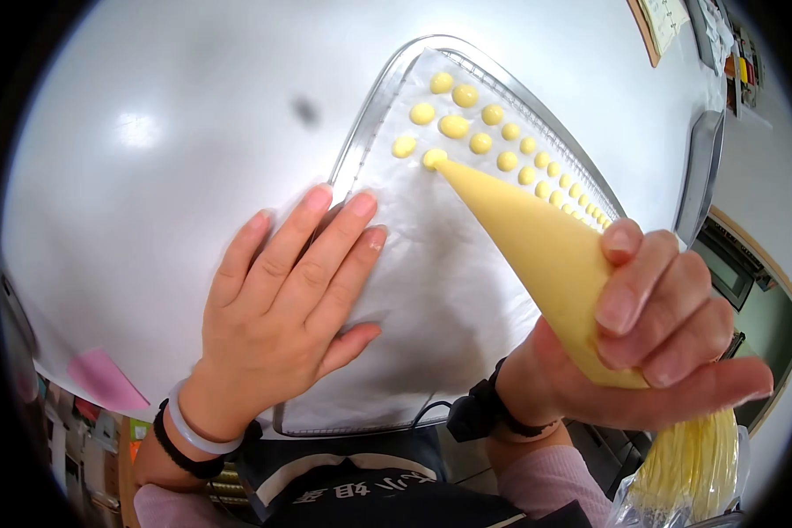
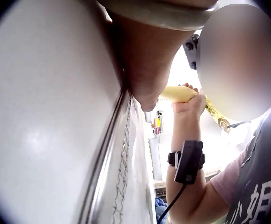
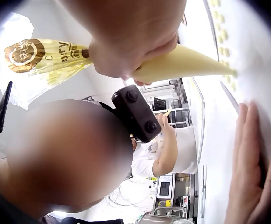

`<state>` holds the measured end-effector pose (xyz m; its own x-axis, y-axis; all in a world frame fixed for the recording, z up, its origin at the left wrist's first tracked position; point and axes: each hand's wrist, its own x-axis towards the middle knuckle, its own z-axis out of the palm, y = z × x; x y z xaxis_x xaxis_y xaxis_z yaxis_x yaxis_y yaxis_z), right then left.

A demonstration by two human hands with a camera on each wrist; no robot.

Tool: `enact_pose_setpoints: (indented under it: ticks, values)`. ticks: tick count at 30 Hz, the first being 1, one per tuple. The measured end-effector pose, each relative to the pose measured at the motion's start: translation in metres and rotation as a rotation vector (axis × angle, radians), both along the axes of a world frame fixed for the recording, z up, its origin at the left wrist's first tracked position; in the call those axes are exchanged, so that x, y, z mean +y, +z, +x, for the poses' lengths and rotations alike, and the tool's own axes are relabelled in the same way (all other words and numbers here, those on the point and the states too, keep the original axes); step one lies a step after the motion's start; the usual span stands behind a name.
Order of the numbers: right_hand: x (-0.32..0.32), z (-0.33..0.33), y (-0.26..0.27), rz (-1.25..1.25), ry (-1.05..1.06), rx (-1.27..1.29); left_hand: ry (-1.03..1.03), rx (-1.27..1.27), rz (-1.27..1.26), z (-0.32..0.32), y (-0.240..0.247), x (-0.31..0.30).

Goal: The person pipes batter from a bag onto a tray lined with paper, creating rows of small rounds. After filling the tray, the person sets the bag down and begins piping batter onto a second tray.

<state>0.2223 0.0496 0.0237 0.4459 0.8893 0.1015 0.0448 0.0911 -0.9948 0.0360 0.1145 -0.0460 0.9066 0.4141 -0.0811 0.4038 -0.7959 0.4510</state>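
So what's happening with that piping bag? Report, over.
Right fingers grip the piping bag. Left fingers straight, across the tray edge. Tip at a yellow dollop; nothing visibly blocking.

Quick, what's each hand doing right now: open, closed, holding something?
Left hand: open, fingers straight, at the tray edge, holding nothing.
Right hand: closed, holding the piping bag.

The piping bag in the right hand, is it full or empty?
Filled, at least below the right hand: there the piping bag bulges smooth and yellow; above, it crumples.
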Motion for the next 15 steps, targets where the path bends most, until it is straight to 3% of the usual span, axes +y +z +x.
enact_pose_setpoints:
  ticks: [6, 15]
  values:
    - [-0.006, -0.004, 0.007, 0.072, -0.143, 0.039, -0.011, 0.028, 0.035, 0.000, 0.000, 0.002]
    - [-0.015, 0.008, 0.007, -0.016, -0.046, 0.007, -0.021, 0.042, 0.086, 0.002, 0.001, 0.001]
